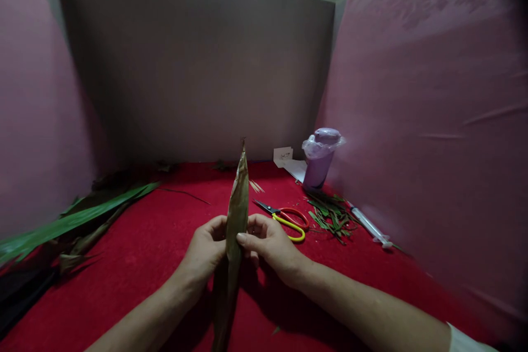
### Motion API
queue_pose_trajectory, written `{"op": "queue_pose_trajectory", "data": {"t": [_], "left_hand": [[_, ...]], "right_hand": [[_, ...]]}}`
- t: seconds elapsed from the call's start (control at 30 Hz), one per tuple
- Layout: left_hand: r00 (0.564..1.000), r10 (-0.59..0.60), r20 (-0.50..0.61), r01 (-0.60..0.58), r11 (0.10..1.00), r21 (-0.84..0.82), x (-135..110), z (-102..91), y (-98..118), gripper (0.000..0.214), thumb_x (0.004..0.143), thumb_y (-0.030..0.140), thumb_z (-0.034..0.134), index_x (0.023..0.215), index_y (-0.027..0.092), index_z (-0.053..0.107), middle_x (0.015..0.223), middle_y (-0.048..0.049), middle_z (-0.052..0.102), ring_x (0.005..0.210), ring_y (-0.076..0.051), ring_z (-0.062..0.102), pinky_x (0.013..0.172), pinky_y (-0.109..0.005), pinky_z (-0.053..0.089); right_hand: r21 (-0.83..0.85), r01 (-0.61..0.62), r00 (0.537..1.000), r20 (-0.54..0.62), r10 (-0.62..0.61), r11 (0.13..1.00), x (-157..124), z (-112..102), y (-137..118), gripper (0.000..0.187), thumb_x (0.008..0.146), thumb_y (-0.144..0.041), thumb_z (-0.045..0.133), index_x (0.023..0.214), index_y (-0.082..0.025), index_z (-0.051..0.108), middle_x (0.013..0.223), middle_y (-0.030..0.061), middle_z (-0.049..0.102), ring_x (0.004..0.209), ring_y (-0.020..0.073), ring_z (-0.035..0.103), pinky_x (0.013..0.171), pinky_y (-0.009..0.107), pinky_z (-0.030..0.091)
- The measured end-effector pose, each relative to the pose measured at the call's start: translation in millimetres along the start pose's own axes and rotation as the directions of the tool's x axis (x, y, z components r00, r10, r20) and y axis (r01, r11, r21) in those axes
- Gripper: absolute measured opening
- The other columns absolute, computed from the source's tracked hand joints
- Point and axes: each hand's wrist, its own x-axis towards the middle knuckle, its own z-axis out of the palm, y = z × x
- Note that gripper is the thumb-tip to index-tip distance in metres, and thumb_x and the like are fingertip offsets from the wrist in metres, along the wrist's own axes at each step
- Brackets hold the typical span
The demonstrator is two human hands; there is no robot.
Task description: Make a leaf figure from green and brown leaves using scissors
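A long, brownish-green dried leaf (238, 198) stands nearly upright in the middle of the view, its narrow tip pointing up and away. My left hand (205, 250) pinches its left edge, fingers behind the leaf. From the other side my right hand (272, 245) grips it, with the thumb flat on the front face and the fingers behind. The leaf's lower end runs down past the bottom of the view. Just beyond my right hand lie scissors (289, 220) with one red and one yellow handle, blades pointing left.
Green leaves (91, 217) lie at the left beside dark cloth-like material (25, 291). At the right are a purple bottle (317, 165) with plastic wrap, leaf scraps (334, 217) and a syringe (371, 226). Toothpick-like sticks (256, 186) and a white card (282, 155) lie farther back on red cloth (144, 264).
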Motion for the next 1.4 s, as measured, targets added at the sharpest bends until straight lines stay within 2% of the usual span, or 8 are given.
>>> {"op": "queue_pose_trajectory", "data": {"t": [0.13,0.27,0.37,0.47,0.57,0.8,1.07,1.4], "left_hand": [[0.997,-0.055,0.051,0.057,0.998,-0.028,-0.2,-2.2,1.9,0.030,0.057,0.030,0.076,0.083,0.017,0.066,0.064,-0.0031,0.069,0.053,-0.016,0.062,0.050,-0.024,0.046],[0.978,-0.092,0.185,0.106,0.992,-0.070,-0.6,-6.2,4.6,0.039,0.075,0.049,0.056,0.091,0.014,0.066,0.069,-0.0088,0.069,0.057,-0.017,0.062,0.052,-0.026,0.046],[0.967,-0.114,0.227,0.130,0.990,-0.056,-1.4,-8.2,4.0,0.033,0.074,0.042,0.060,0.091,0.014,0.065,0.076,-0.0099,0.069,0.061,-0.018,0.062,0.055,-0.027,0.048],[0.966,-0.126,0.225,0.138,0.990,-0.041,-1.6,-9.5,2.2,0.023,0.066,0.024,0.070,0.086,0.014,0.066,0.072,-0.0066,0.068,0.058,-0.016,0.061,0.054,-0.025,0.047],[0.967,-0.139,0.215,0.150,0.988,-0.039,-1.0,-10.0,1.5,0.022,0.063,0.019,0.071,0.084,0.013,0.068,0.068,-0.0058,0.069,0.055,-0.014,0.060,0.051,-0.022,0.045],[0.982,-0.127,0.139,0.138,0.988,-0.071,3.0,-11.1,2.0,0.024,0.058,0.017,0.075,0.080,0.013,0.070,0.072,-0.0083,0.072,0.062,-0.019,0.065,0.061,-0.027,0.049],[0.988,-0.091,0.121,0.089,0.996,0.021,2.9,-12.5,-1.6,0.023,0.058,0.020,0.075,0.079,0.014,0.067,0.071,-0.0068,0.070,0.060,-0.018,0.064,0.058,-0.027,0.047],[0.993,-0.067,0.093,0.065,0.998,0.027,0.7,-10.9,4.0,0.023,0.069,0.036,0.068,0.077,0.015,0.064,0.062,-0.0043,0.067,0.053,-0.016,0.061,0.049,-0.024,0.045]], "right_hand": [[0.038,-0.016,1.000,-0.011,0.017,0.999,0.0,-1.3,-3.7,0.029,0.065,-0.034,0.070,0.080,-0.015,0.053,0.057,-0.0053,0.053,0.044,0.0064,0.046,0.037,0.016,0.035],[0.028,-0.013,0.999,-0.036,0.014,1.000,1.6,-4.3,-6.2,0.025,0.065,-0.030,0.068,0.079,-0.014,0.055,0.058,-0.0044,0.053,0.045,0.0071,0.046,0.038,0.017,0.036],[0.032,0.019,0.999,-0.043,-0.017,0.999,2.1,-6.3,-7.8,0.022,0.066,-0.027,0.067,0.079,-0.014,0.057,0.060,-0.0036,0.055,0.047,0.0071,0.046,0.041,0.017,0.036],[0.050,0.050,0.998,-0.032,-0.049,0.997,1.9,-7.8,-8.9,0.022,0.066,-0.027,0.068,0.080,-0.015,0.058,0.061,-0.0036,0.055,0.049,0.0071,0.047,0.043,0.017,0.036],[0.062,0.071,0.997,-0.004,-0.071,0.996,1.8,-8.1,-9.1,0.024,0.067,-0.030,0.069,0.081,-0.015,0.057,0.062,-0.0035,0.054,0.049,0.0066,0.046,0.043,0.017,0.037],[-0.044,0.060,0.994,-0.087,-0.063,0.997,3.5,-5.3,-2.6,0.035,0.073,-0.050,0.060,0.075,-0.016,0.050,0.058,-0.0031,0.053,0.041,0.0074,0.046,0.029,0.015,0.034],[-0.108,0.026,0.996,-0.084,-0.035,0.994,1.4,-3.6,-0.4,0.024,0.072,-0.038,0.062,0.072,-0.018,0.049,0.045,-0.0080,0.049,0.031,0.0048,0.038,0.030,0.014,0.030],[-0.093,-0.003,1.000,-0.001,0.003,0.996,-1.8,-1.6,-5.2,0.023,0.071,-0.033,0.061,0.065,-0.017,0.047,0.045,-0.0069,0.051,0.033,0.0045,0.041,0.031,0.014,0.032]]}}
